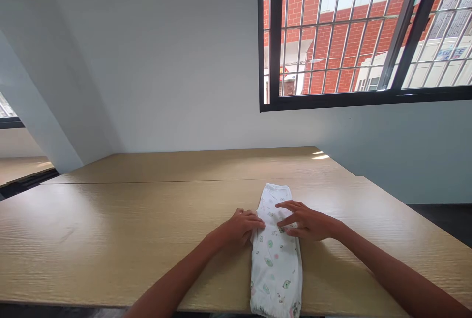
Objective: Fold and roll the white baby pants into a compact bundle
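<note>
A white cloth garment with small green and pink prints lies folded into a long narrow strip, its lower end at the table's front edge. My left hand rests at the strip's left edge, fingers bent together over the fabric; whether they pinch it is hard to tell. On the right side, my right hand is spread, with its fingertips on or just over the cloth's upper half.
The wooden table spans the view, with a seam across its far part. Behind it stands a pale wall with a barred, black-framed window at the upper right. A pillar juts out on the left.
</note>
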Action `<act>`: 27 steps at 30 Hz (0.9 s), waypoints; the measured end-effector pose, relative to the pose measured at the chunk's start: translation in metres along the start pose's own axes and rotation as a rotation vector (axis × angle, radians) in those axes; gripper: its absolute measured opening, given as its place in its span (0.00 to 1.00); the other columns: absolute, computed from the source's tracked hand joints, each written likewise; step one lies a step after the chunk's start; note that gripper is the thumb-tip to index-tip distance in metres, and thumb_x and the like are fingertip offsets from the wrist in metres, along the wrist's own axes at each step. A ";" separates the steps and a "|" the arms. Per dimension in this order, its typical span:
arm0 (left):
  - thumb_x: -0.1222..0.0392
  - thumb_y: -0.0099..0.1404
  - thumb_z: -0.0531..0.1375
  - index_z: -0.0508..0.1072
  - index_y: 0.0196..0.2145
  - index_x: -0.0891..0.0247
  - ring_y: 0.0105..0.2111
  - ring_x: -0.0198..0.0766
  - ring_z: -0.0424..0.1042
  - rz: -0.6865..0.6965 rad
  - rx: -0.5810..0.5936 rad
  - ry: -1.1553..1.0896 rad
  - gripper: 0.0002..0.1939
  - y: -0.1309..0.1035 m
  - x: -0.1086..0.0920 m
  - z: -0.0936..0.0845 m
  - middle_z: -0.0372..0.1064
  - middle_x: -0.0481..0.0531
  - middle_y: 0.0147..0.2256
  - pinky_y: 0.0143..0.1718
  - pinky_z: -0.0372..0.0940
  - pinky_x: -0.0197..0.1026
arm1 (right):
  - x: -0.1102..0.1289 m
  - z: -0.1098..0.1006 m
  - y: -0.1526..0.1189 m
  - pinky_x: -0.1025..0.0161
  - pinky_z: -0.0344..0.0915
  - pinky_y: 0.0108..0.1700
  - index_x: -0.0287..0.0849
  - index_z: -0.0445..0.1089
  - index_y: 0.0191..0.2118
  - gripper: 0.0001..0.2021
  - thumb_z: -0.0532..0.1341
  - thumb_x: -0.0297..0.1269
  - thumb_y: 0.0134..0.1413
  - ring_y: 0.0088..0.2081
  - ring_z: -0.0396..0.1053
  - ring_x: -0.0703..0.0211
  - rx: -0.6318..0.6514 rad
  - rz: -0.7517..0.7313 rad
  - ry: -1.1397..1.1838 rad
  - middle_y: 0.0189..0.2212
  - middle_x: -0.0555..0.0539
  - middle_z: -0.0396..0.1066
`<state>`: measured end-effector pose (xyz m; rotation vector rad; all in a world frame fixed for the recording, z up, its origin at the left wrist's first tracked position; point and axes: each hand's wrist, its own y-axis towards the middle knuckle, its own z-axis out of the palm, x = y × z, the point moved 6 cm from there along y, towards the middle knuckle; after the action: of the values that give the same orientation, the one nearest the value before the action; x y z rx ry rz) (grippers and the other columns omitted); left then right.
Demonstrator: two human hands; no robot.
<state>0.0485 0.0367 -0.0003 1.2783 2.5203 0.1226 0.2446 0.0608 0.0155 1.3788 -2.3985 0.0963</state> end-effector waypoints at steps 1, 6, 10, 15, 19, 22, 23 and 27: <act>0.72 0.64 0.50 0.68 0.52 0.53 0.51 0.40 0.65 -0.002 0.008 0.000 0.23 0.000 0.003 0.001 0.68 0.48 0.51 0.52 0.53 0.45 | -0.001 -0.002 -0.001 0.41 0.53 0.58 0.55 0.72 0.51 0.15 0.56 0.48 0.62 0.62 0.49 0.40 -0.014 0.005 0.002 0.62 0.45 0.54; 0.74 0.60 0.52 0.68 0.52 0.52 0.48 0.41 0.66 0.005 0.025 0.031 0.26 -0.002 0.007 -0.001 0.68 0.49 0.51 0.51 0.53 0.45 | -0.006 -0.008 -0.005 0.42 0.56 0.57 0.57 0.75 0.46 0.12 0.58 0.45 0.60 0.60 0.55 0.42 -0.043 -0.001 -0.009 0.60 0.46 0.58; 0.69 0.63 0.54 0.72 0.49 0.53 0.43 0.40 0.67 0.003 0.035 0.024 0.19 -0.002 0.005 -0.004 0.70 0.51 0.45 0.51 0.54 0.44 | -0.009 -0.008 -0.007 0.44 0.58 0.56 0.57 0.74 0.48 0.12 0.59 0.42 0.59 0.60 0.55 0.44 -0.024 0.010 -0.035 0.60 0.45 0.58; 0.63 0.65 0.57 0.75 0.45 0.53 0.40 0.39 0.66 -0.004 -0.025 0.027 0.12 -0.002 0.008 -0.003 0.71 0.50 0.41 0.49 0.56 0.42 | -0.006 -0.006 -0.007 0.44 0.57 0.56 0.57 0.72 0.50 0.15 0.61 0.41 0.57 0.59 0.54 0.44 -0.027 0.005 -0.038 0.60 0.45 0.57; 0.62 0.64 0.59 0.74 0.46 0.53 0.45 0.41 0.65 0.028 -0.053 0.043 0.13 -0.003 0.008 0.000 0.71 0.50 0.43 0.51 0.55 0.43 | 0.001 -0.003 -0.005 0.44 0.57 0.57 0.57 0.70 0.52 0.19 0.63 0.37 0.53 0.60 0.54 0.44 -0.013 -0.008 -0.054 0.60 0.45 0.56; 0.66 0.65 0.56 0.73 0.46 0.53 0.48 0.42 0.63 0.058 -0.079 0.115 0.13 -0.002 0.008 -0.001 0.71 0.49 0.44 0.51 0.54 0.44 | 0.004 0.000 -0.004 0.46 0.56 0.57 0.58 0.69 0.53 0.22 0.65 0.38 0.50 0.59 0.55 0.44 0.010 -0.011 -0.062 0.59 0.45 0.57; 0.67 0.66 0.55 0.73 0.45 0.54 0.49 0.42 0.63 0.070 -0.090 0.146 0.14 -0.002 0.007 -0.001 0.72 0.49 0.44 0.52 0.53 0.45 | 0.004 0.001 -0.003 0.46 0.56 0.57 0.59 0.69 0.53 0.22 0.66 0.38 0.50 0.59 0.55 0.45 0.016 -0.011 -0.062 0.59 0.45 0.57; 0.68 0.69 0.51 0.72 0.44 0.56 0.50 0.43 0.62 0.125 -0.116 0.217 0.13 0.001 0.006 0.000 0.73 0.48 0.43 0.52 0.51 0.48 | 0.002 0.002 -0.002 0.47 0.58 0.56 0.59 0.69 0.53 0.22 0.65 0.40 0.51 0.59 0.56 0.45 0.031 -0.009 -0.054 0.58 0.45 0.58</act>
<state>0.0459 0.0422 -0.0015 1.4432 2.5641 0.4522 0.2451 0.0572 0.0136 1.4229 -2.4449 0.0958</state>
